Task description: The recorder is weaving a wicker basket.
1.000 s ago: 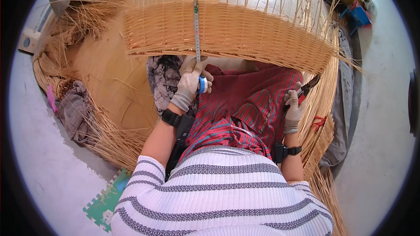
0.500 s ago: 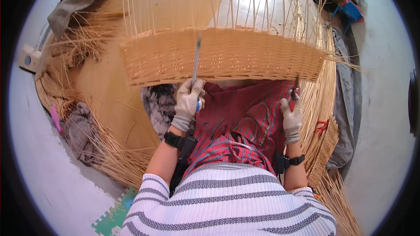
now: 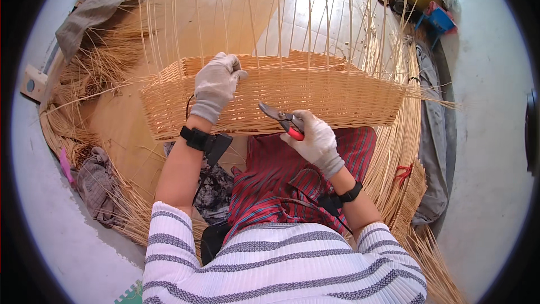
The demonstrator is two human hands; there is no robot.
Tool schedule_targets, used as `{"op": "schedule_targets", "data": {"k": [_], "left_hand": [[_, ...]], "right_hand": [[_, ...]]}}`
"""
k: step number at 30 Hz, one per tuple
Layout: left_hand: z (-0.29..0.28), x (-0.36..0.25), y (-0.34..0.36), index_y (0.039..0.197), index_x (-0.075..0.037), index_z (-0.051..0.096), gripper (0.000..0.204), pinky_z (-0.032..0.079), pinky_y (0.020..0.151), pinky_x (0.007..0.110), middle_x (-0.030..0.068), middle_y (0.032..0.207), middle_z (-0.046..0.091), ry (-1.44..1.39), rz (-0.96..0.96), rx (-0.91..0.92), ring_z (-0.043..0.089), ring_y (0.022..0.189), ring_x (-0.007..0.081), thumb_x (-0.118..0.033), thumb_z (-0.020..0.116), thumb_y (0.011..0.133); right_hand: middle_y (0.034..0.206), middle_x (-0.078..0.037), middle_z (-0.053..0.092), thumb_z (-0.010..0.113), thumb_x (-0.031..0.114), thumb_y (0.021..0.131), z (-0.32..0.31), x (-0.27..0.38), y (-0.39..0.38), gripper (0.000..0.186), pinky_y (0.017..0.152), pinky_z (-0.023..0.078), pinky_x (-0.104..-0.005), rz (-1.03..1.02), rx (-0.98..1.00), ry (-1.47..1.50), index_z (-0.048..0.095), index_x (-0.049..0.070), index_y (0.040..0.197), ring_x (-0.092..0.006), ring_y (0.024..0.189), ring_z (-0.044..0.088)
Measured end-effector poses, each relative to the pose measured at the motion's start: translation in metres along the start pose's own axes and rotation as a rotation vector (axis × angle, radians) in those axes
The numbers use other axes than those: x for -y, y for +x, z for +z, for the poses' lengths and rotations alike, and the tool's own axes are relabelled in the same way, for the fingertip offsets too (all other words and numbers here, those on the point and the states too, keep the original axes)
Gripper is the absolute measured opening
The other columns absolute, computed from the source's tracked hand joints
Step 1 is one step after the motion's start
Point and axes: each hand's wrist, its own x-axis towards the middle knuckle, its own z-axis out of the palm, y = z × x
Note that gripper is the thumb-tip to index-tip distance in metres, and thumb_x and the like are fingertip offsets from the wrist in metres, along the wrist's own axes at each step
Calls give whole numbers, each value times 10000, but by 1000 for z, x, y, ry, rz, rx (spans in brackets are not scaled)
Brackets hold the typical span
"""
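A woven wicker basket [image 3: 349, 93] lies across my lap, with long upright stakes [image 3: 309, 17] rising from its walls. At the near wall's upper edge, my left hand [image 3: 216, 81] in a pale work glove has its fingers bent together. Whatever may be in that pinch is hidden. In my gloved right hand [image 3: 318, 141] is a pair of pruning shears [image 3: 274, 114] with dark blades and a red handle. The blades point up and left, just in front of the basket's near wall.
Bundles of loose cane [image 3: 388, 152] lie along the right side, and more cane [image 3: 121, 50] is heaped at the left. A red checked cloth [image 3: 275, 163] covers my lap. A blue stool [image 3: 440, 21] stands far right. Walls close in on both sides.
My left hand has moved up and left to the basket's upper edge, and the tape measure it held is out of sight. My right hand has brought the shears leftward to the basket's front.
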Motion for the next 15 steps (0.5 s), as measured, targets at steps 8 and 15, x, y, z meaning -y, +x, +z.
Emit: {"op": "schedule_targets", "data": {"k": [8, 15], "left_hand": [[-47, 22, -57, 951, -46, 609, 110, 458, 595, 239, -11, 876, 619, -621, -134, -449, 556, 676, 77, -24, 716, 945], [-52, 24, -77, 939, -23, 630, 147, 488, 652, 237, 30, 903, 646, -589, 41, -440, 588, 740, 98, 60, 741, 890]], "right_hand": [[1112, -80, 628, 896, 321, 697, 21, 38, 61, 721, 980, 438, -475, -219, -199, -192, 547, 119, 1295, -313, 1078, 605], [1107, -100, 626, 850, 428, 747, 46, 76, 103, 617, 927, 472, -444, -311, -164, -354, 582, 137, 1221, -284, 1092, 618]]}}
